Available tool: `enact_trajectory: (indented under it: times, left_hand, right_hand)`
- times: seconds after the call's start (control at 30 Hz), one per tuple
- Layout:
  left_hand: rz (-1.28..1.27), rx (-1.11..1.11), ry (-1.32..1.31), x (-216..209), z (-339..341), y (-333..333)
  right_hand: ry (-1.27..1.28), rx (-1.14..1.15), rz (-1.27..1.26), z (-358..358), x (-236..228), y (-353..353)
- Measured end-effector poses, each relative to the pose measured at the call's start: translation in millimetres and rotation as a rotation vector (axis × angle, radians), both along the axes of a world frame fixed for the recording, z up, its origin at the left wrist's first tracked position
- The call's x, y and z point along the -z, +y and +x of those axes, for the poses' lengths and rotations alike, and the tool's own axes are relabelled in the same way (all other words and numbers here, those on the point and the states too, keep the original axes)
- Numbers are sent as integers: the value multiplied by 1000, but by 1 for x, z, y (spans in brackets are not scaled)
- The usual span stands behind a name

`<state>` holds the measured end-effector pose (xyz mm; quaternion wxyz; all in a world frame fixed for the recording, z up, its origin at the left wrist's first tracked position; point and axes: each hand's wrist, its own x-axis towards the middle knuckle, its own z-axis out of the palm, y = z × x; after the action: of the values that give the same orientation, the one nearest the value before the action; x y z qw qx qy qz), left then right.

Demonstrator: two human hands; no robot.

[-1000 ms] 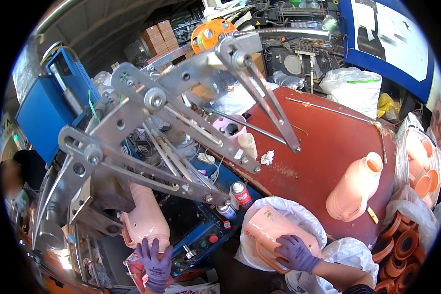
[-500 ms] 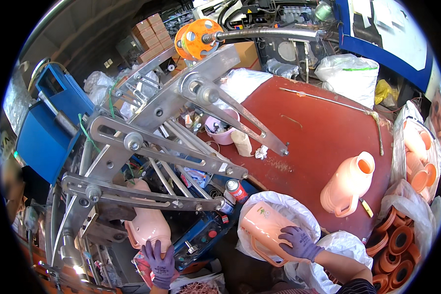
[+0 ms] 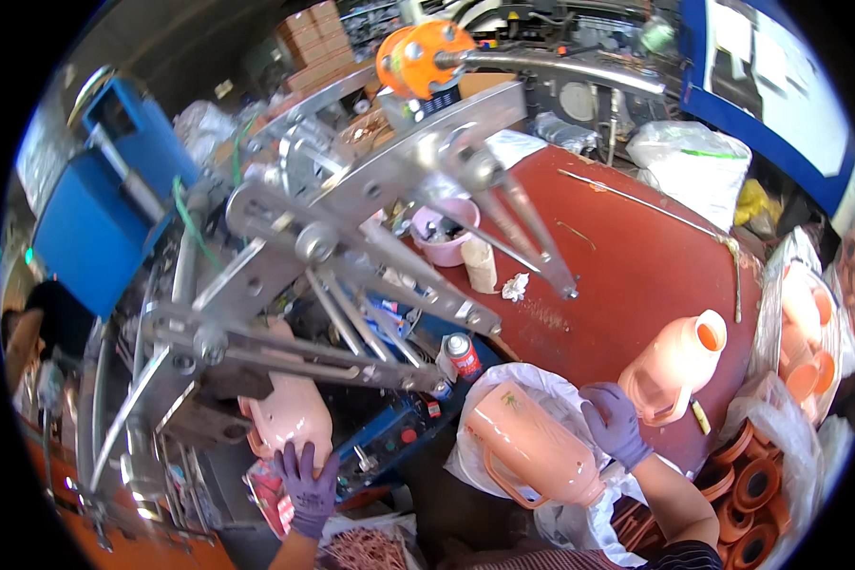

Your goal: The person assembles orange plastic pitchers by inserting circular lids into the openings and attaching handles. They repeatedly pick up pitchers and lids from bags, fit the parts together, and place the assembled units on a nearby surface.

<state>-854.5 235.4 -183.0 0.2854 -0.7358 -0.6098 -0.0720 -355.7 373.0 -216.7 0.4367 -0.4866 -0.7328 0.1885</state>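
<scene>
Two gloved hands (image 3: pixel 308 488) (image 3: pixel 617 426) are near three jugs (image 3: pixel 293 413) (image 3: pixel 532 442) (image 3: pixel 670 363).

Jug (image 3: pixel 673 369) on table (image 3: pixel 627 261), second jug (image 3: pixel 532 439) left, over bag (image 3: pixel 464 456), bucket (image 3: pixel 444 251) behind

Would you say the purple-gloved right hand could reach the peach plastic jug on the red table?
Probably yes: the right hand seems empty beside the jug, nothing visible between them.

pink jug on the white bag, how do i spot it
Start at the red table, then find the white bag at its near edge. The pink jug lies over this bag; it shows a green plant print, while the jug on the table shows none.
</scene>
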Motion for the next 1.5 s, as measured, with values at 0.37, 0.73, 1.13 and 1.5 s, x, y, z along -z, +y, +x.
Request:
enact_trajectory:
  times: [0.37, 0.73, 1.13, 1.5]
  left_hand:
    - [112, 77, 30, 0, 0, 10]
    - [281, 214, 73, 18, -11, 17]
    - [260, 249, 119, 28, -26, 29]
    - [215, 164, 134, 27, -24, 16]
  right_hand:
    - [-64, -302, 77, -56, 43, -36]
    - [-113, -546, 433, -114, 60, -100]
    - [-37, -421, 147, -77, 115, -295]
    - [72, -490, -72, -93, 147, -294]
